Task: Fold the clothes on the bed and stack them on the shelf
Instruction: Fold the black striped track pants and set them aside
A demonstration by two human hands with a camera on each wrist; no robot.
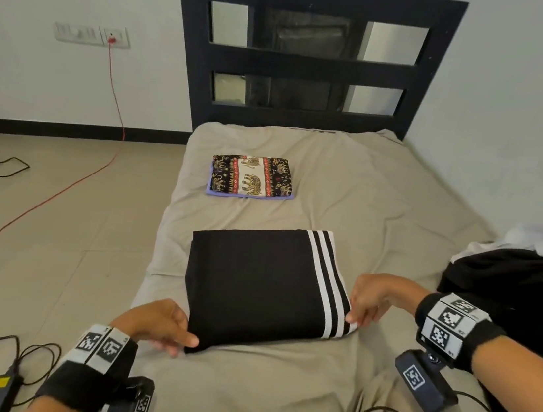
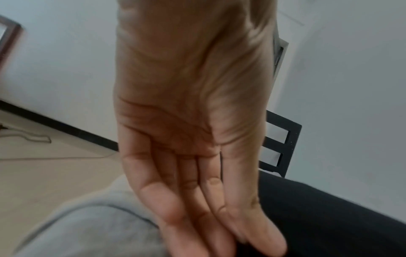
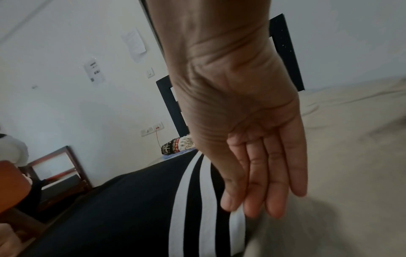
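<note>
The black garment [image 1: 262,287], with white stripes down its right side, lies folded into a flat rectangle in the middle of the bed [image 1: 384,200]. The left hand [image 1: 158,324] has straight fingers set against the near left corner, and in the left wrist view they lie pressed together against the dark cloth. The right hand [image 1: 375,297] has fingers extended and close together, tips touching the striped near right corner; neither hand is curled round the fabric. The step looks like the last squaring of this fold. Next, the hands would likely slide under both sides and lift the garment flat so it keeps its shape, either onto the folded pile or toward the shelf, which is not in view.

Count: one black striped garment under the hands; one folded elephant-print cloth [image 1: 251,177] farther up the bed, resting on a lilac piece; one unfolded heap [image 1: 523,273] of black and white clothes at the right edge.
</note>
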